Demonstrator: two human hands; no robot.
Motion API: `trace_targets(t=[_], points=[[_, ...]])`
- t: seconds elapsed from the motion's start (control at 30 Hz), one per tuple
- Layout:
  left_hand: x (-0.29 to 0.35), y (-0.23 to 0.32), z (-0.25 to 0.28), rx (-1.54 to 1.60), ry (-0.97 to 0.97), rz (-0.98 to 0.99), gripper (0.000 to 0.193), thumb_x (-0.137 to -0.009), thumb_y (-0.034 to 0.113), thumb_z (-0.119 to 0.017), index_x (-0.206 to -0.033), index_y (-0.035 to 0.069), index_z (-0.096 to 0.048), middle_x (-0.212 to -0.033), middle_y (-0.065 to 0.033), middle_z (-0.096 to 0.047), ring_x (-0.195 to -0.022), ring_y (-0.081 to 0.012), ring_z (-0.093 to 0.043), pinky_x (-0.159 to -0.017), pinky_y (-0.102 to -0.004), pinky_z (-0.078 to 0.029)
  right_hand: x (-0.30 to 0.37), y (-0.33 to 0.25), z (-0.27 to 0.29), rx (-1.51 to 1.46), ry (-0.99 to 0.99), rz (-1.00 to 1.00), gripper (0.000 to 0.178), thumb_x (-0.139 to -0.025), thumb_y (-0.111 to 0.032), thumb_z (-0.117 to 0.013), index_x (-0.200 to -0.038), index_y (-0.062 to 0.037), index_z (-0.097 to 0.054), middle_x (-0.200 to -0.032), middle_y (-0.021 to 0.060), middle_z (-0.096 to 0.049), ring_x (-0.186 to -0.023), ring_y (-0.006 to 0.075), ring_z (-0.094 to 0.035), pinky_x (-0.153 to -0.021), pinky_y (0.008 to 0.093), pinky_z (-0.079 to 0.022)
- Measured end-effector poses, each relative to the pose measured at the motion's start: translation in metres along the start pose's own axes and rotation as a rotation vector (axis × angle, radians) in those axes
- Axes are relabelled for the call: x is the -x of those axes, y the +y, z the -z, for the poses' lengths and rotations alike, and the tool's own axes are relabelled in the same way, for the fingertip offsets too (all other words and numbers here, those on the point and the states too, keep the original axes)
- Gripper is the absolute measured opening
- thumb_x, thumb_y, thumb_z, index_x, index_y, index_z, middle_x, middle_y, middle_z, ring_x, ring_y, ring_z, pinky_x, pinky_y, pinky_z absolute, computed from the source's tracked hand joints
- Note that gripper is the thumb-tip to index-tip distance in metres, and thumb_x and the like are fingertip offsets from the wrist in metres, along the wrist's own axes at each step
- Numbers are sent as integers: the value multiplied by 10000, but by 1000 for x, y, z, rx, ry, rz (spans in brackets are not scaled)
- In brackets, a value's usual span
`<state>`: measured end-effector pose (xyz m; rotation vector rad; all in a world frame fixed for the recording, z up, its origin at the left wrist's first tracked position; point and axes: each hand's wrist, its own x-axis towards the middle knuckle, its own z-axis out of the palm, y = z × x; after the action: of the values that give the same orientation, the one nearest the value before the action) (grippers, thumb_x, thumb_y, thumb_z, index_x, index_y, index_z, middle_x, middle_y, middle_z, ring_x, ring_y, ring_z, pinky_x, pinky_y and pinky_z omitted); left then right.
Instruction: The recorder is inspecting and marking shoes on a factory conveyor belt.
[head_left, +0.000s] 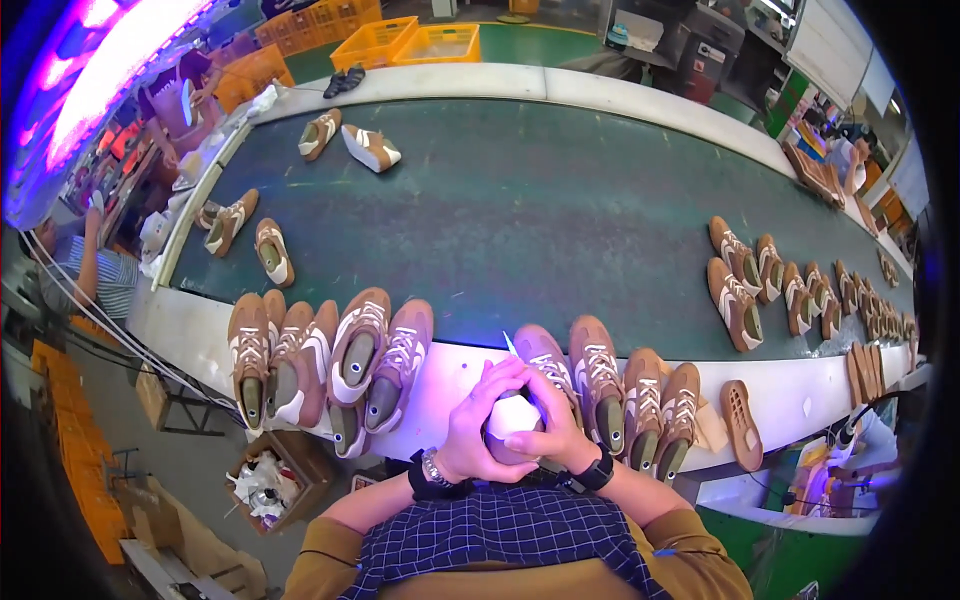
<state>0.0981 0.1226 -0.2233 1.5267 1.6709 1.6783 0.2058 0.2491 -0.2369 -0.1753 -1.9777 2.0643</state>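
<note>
Both of my hands are wrapped around a shoe [513, 416] held close to my body, over the near edge of the bench. Its white end faces up between my thumbs; most of the rest is hidden by my fingers. My left hand [478, 420] closes on its left side, and my right hand [556, 425] closes on its right side. A thin white tip [510, 344] sticks up just beyond my fingers; I cannot make out what it belongs to. Just right of my hands stands a brown sneaker [598, 375] with white laces, and to the left is another brown sneaker [402, 360].
A wide green conveyor belt [480, 230] runs beyond the white ledge [790, 395]. Several brown sneakers [735, 300] are lined up on its right, with a few at far left. A box of scraps [275, 490] sits below left. Other people [90, 265] work at both sides.
</note>
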Motion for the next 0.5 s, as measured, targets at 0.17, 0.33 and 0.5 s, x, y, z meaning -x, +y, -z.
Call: trace_targets(t=[0.17,0.33,0.5], points=[[-3,-2,-3,48,24,-37,865,-512,252,-856,-1245,-19,-484,-1306,-223,-512,-1244,-366,-489,-1086,-485,-325,1,-4,-3,-34,89,21,721,-657,-360,-737,-1212,6,-458,-1136,102,-497,-1071,208,-497,-944,339,-396],[-6,-1,-7,115,25,-29,856,-522,230,-847,-1249,-29,-476,-1273,-212,-526,-1208,-363,-512,-1054,-462,-370,0,-11,-2,-112,89,-24,699,-683,-357,-721,-1222,-2,-452,-1128,91,-500,-1075,194,-493,-942,332,-395],[-22,-16,-6,116,-26,-28,920,-542,271,-845,-1300,-23,-416,-1315,-198,-470,-1260,-354,-448,-1073,-450,-339,-10,-15,3,-241,156,-114,734,-699,-405,-720,-1243,-2,-436,-1141,87,-491,-1096,184,-477,-960,315,-372]])
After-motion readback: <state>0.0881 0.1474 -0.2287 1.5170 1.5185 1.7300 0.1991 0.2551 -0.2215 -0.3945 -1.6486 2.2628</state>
